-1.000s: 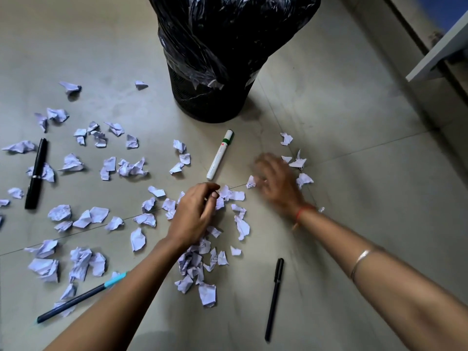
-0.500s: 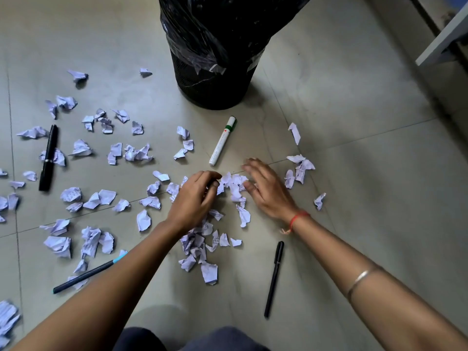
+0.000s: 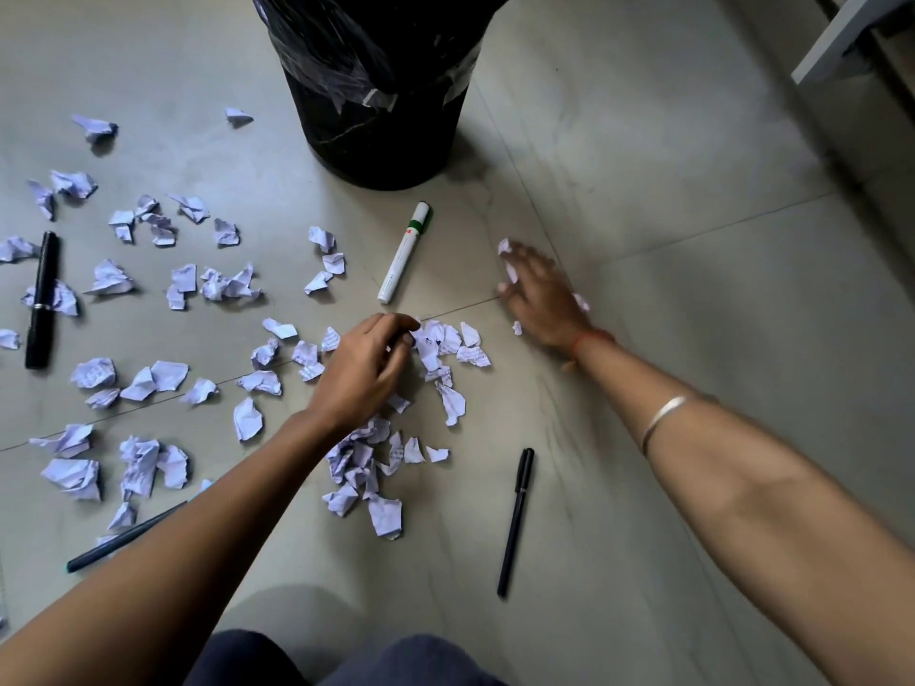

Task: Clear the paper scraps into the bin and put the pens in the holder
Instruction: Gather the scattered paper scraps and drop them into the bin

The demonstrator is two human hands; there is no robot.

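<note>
Several crumpled white paper scraps (image 3: pixel 364 467) litter the tiled floor, most of them left and centre. My left hand (image 3: pixel 366 368) rests over the central heap with its fingers curled; its palm is hidden. My right hand (image 3: pixel 539 289) lies flat and blurred, fingers spread, on a few scraps (image 3: pixel 505 247) further right. A white marker with a green band (image 3: pixel 403 252) lies just in front of the black bin (image 3: pixel 376 116). A slim black pen (image 3: pixel 515 522) lies under my right forearm. A thick black pen (image 3: pixel 42 299) lies at far left, and a teal-tipped pen (image 3: pixel 124 537) at lower left. No holder is in view.
The bin is lined with a black plastic bag and stands at top centre. A white furniture edge (image 3: pixel 841 37) juts in at the top right. My knees (image 3: pixel 346 660) show at the bottom edge. Bare tiles lie to the right.
My right hand swept scraps in to the central heap, then moved out to the right and away onto other scraps. My left hand has stayed curled over the heap.
</note>
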